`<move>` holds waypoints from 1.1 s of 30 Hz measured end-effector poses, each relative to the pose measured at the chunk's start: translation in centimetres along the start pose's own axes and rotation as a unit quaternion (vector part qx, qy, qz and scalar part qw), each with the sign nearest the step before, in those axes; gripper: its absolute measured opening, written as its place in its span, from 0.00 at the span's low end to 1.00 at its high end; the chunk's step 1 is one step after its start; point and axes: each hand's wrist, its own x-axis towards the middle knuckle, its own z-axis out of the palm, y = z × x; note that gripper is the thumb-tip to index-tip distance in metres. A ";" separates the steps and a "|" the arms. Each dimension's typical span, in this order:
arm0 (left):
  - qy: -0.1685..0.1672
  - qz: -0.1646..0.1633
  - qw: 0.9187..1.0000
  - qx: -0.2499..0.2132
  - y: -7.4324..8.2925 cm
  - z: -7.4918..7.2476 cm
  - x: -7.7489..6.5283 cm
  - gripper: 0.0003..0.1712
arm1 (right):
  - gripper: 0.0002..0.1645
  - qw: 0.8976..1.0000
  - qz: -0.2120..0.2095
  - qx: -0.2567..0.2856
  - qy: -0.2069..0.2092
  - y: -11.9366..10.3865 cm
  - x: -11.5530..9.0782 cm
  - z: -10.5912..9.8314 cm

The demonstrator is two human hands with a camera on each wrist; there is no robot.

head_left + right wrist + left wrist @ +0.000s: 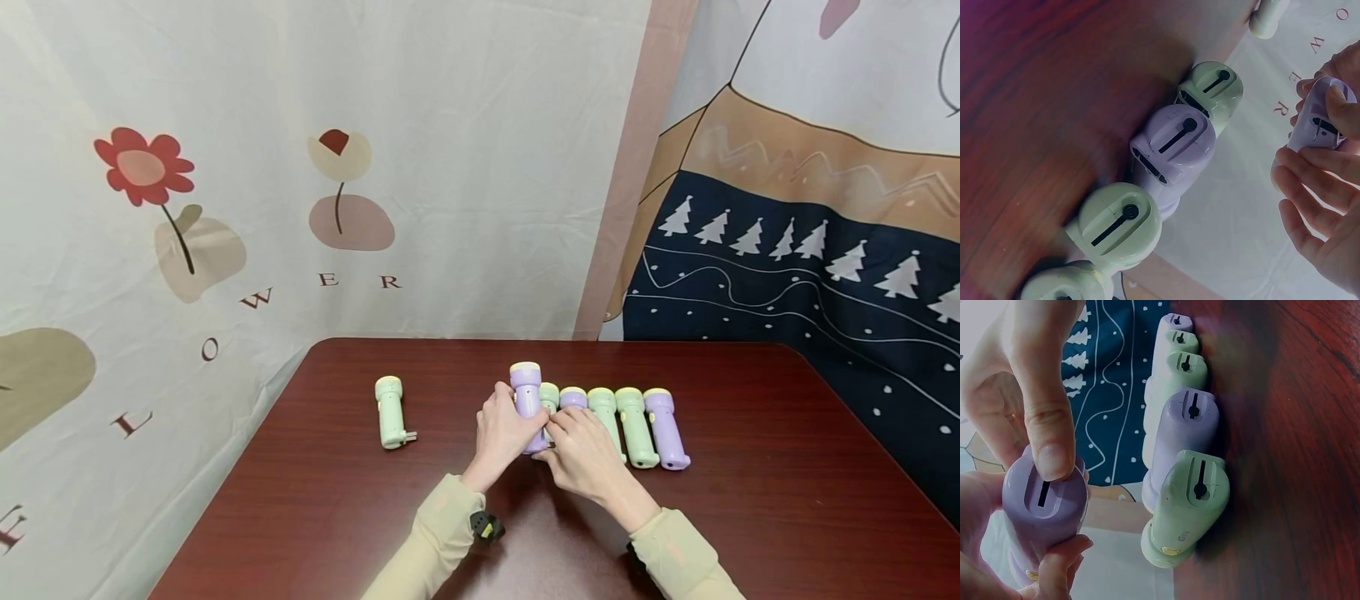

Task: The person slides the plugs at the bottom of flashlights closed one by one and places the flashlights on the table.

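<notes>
In the head view my left hand (504, 429) grips a purple flashlight (527, 385), head up, above the left end of a row of flashlights. The left wrist view shows its slotted end (1044, 500), with a thumb of my right hand (1032, 375) pressing on it. My right hand (588, 450) has its other fingers against the flashlight's side. Two thin metal prongs (1317, 130) stick out near the slot in the right wrist view. Nearest to the held flashlight in the row is a green flashlight (1191, 500), with a purple one (1185, 425) beside it.
Farther right in the row lie green flashlights (636, 425) and a purple flashlight (667, 429) at its end. Apart on the left lies a green flashlight (390, 412) with its plug prongs out. The dark red table (315, 492) ends at a printed cloth (480, 167).
</notes>
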 end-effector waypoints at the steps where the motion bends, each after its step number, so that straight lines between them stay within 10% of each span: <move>1: 0.000 0.000 1.000 -0.001 0.0 0.0 0.0 0.28 | 0.27 1.000 0.000 0.000 0.000 0.0 0.0 0.0; 33: -0.006 -0.004 1.000 0.001 0.2 -0.1 -0.2 0.30 | 0.30 1.000 0.008 -0.010 -0.014 -0.3 0.3 -0.3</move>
